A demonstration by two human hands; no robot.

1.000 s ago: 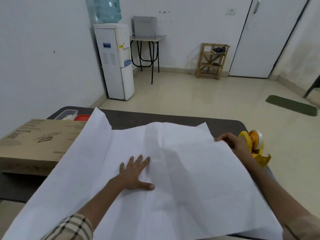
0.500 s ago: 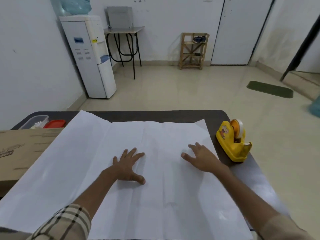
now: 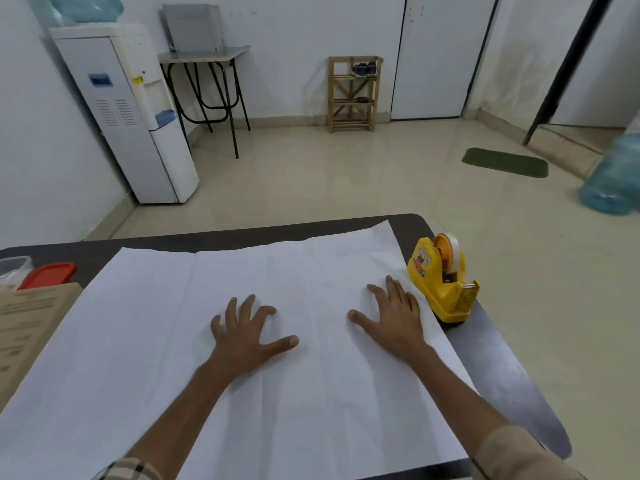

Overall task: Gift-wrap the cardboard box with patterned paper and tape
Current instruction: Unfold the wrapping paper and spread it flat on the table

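A large sheet of paper (image 3: 145, 341), its white side up and creased by old folds, lies spread over the dark table (image 3: 491, 355). My left hand (image 3: 247, 336) rests flat near the sheet's middle, fingers spread. My right hand (image 3: 394, 318) presses flat near the sheet's right edge, also open. The cardboard box (image 3: 26, 322) lies at the left edge of the view, partly under the paper and cut off by the frame. A yellow tape dispenser (image 3: 443, 280) stands just right of my right hand, touching the paper's edge.
A clear plastic container (image 3: 12, 270) and its red lid (image 3: 48, 273) sit at the table's far left. Beyond the table are a water dispenser (image 3: 128, 112), a small folding table (image 3: 207, 84), a wooden rack (image 3: 353, 93) and a blue water jug (image 3: 616, 174).
My right hand left the sheet's far right corner, slid inward, then moved back toward the right edge. The paper now lies flatter. My left hand stayed in place. The view turned right.
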